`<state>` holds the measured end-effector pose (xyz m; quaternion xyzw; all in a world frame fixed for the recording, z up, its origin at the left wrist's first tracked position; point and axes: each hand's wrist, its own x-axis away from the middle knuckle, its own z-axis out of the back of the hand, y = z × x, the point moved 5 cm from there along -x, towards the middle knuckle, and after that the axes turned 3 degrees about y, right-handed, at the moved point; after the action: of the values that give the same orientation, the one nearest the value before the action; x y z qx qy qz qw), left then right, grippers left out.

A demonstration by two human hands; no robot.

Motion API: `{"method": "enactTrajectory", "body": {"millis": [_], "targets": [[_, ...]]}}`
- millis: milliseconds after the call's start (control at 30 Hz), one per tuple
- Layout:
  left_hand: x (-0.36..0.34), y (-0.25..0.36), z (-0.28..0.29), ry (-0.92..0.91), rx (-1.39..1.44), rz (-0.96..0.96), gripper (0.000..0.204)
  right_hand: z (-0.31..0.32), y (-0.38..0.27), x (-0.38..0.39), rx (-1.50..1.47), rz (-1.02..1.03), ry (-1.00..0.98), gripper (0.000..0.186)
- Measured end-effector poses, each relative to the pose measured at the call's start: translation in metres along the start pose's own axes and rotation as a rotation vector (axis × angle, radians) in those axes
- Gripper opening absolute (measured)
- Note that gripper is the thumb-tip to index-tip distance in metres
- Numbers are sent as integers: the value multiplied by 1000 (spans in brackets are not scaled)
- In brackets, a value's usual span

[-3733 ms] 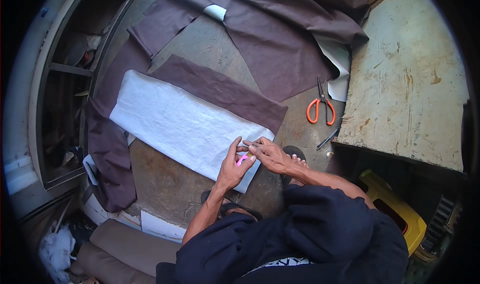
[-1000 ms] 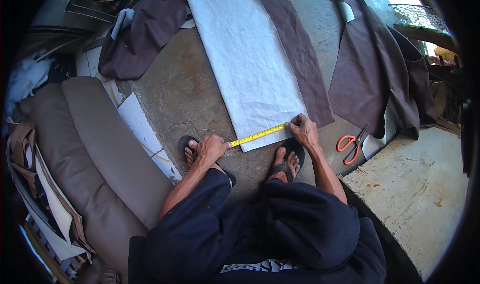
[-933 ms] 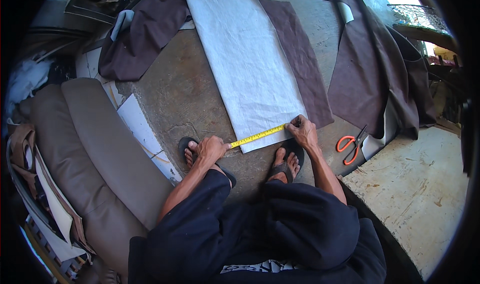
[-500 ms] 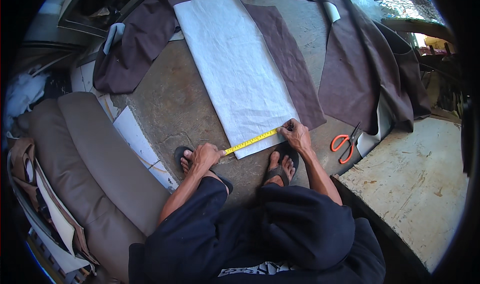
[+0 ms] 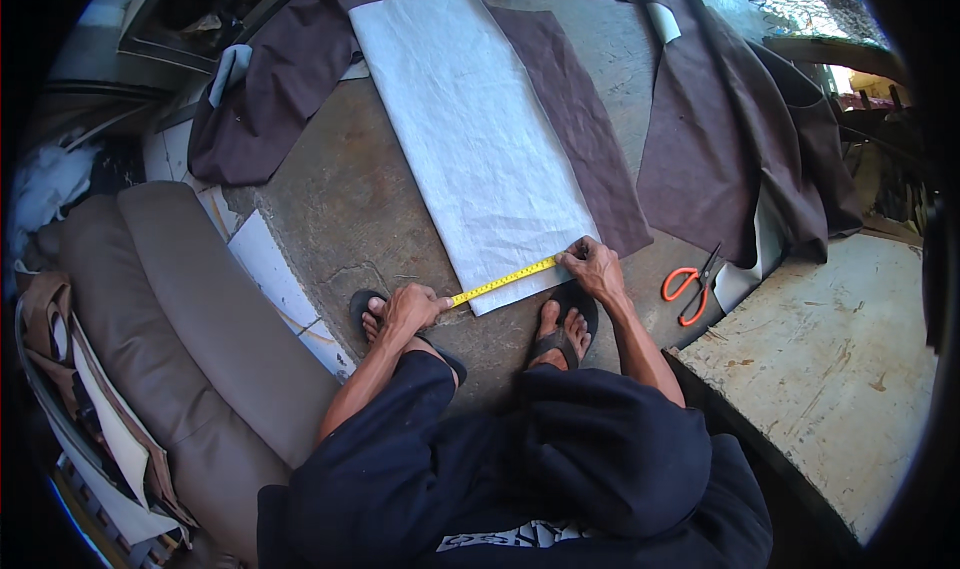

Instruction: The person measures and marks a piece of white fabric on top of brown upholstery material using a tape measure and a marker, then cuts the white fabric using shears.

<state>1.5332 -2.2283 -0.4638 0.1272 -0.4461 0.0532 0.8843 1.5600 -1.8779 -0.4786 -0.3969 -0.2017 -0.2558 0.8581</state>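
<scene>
A yellow tape measure [image 5: 503, 282] is stretched across the near end of a long piece of upholstery material [image 5: 470, 139], which lies pale backing up on the floor. My left hand [image 5: 415, 311] pinches one end of the tape just off the material's left edge. At the right edge, my right hand [image 5: 592, 268] grips the tape's other end, its fingers over the material. The tape lies slightly slanted, higher at the right. Along the right side of the pale piece shows a strip of dark brown material [image 5: 575, 119]. Orange-handled scissors [image 5: 692, 286] rest on the floor right of my right hand.
A brown padded cushion [image 5: 200, 319] stands at the left. More dark brown material [image 5: 700, 159] is spread in folds at the back and right. A worn pale board [image 5: 820, 369] sits at the right. My sandalled feet [image 5: 562, 331] are close below the tape.
</scene>
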Motion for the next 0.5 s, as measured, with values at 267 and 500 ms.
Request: {"method": "enactTrajectory", "body": {"millis": [267, 500], "targets": [[-3, -3, -6, 24, 26, -80, 43, 1, 8, -1, -50, -25, 11, 40], [2, 6, -13, 50, 216, -196, 42, 20, 9, 1, -249, -154, 43, 32]]}}
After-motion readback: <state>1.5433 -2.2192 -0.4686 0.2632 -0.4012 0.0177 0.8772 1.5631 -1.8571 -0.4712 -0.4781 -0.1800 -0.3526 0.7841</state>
